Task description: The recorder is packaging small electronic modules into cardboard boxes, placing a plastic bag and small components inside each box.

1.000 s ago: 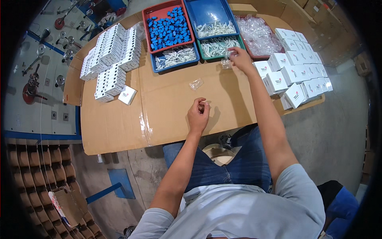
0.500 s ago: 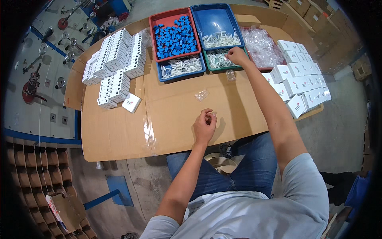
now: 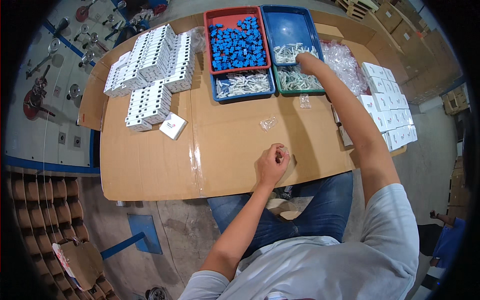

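Note:
My left hand (image 3: 273, 164) is closed over the near part of the cardboard-covered table, its fingers curled in a pinch. Something small and pale shows at the fingertips, too small to name. My right hand (image 3: 309, 64) reaches to the near edge of the upper blue tray (image 3: 287, 27), fingers bent down and together beside small white tube-like pieces (image 3: 290, 53). What those fingertips hold, if anything, is hidden. Below that tray, a green tray (image 3: 300, 92) bears more white pieces. A crumpled clear plastic piece (image 3: 268, 123) lies beyond my left hand; another clear piece (image 3: 305, 101) lies by the green tray.
A red tray of blue parts (image 3: 237, 47) overlaps a lower blue tray (image 3: 245, 97) of white pieces. Small white boxes (image 3: 150, 65) stand stacked at left, one box (image 3: 173, 126) apart. More white boxes (image 3: 390, 107) and clear plastic packaging (image 3: 340, 62) are at right.
My right hand has moved from the green tray to the white pieces in the upper blue tray. My left hand stays curled near the table's front. The whole view has shifted slightly.

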Motion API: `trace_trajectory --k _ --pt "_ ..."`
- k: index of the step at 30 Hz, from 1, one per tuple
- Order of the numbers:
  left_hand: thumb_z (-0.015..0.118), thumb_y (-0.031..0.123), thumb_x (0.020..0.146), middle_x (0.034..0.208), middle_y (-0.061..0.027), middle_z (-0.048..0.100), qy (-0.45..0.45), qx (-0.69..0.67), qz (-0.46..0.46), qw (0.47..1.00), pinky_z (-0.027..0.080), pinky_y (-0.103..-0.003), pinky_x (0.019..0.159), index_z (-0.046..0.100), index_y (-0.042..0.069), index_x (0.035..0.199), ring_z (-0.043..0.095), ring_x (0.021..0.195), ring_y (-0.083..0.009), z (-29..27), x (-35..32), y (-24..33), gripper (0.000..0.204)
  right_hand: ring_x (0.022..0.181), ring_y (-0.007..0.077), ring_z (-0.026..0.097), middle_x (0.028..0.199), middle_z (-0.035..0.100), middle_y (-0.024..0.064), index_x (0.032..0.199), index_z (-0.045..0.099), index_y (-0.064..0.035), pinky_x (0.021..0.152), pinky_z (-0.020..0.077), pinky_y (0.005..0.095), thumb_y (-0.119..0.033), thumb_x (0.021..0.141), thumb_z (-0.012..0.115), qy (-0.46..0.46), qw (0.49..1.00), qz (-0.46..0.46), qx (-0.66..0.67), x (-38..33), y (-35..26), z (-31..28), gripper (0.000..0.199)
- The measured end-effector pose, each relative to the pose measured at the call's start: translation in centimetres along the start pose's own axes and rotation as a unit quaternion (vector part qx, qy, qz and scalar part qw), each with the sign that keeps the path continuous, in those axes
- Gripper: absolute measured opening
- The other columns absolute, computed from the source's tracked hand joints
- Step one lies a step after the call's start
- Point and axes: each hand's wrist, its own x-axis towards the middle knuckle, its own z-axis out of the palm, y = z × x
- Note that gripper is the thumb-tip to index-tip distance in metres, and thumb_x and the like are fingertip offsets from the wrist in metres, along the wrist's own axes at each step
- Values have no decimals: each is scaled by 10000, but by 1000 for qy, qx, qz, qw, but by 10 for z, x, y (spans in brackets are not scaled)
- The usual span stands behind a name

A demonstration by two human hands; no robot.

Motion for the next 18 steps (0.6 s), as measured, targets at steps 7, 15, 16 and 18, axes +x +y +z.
trace_trajectory --k 7,15,16,18 --pt "741 216 861 740 -22 672 -1 8 1 1000 530 -315 592 680 95 1017 641 621 -159 -5 -1 -2 206 931 399 697 962 717 208 916 711 -42 788 556 466 -82 708 821 2 999 24 24 -7 -34 -28 239" --pt "736 219 870 751 -22 686 13 4 -19 1000 521 -320 587 683 95 1037 639 611 -169 -1 -2 -6 215 938 368 705 978 732 200 934 724 -34 805 551 438 -262 778 815 -39 977 139 158 -29 -13 -26 290" --pt "735 224 874 765 -33 690 18 1 -21 1000 521 -321 591 680 85 1047 642 620 -179 -1 -1 -8 229 922 353 712 972 736 197 945 738 -35 805 550 435 -315 793 802 -65 959 174 215 -37 -11 -21 325" --pt "735 230 878 779 -45 694 25 -1 -27 999 521 -322 596 677 75 1058 646 629 -190 0 2 -13 244 872 348 719 894 731 199 923 734 -9 775 554 437 -299 806 790 -4 954 185 238 -73 -13 8 318"
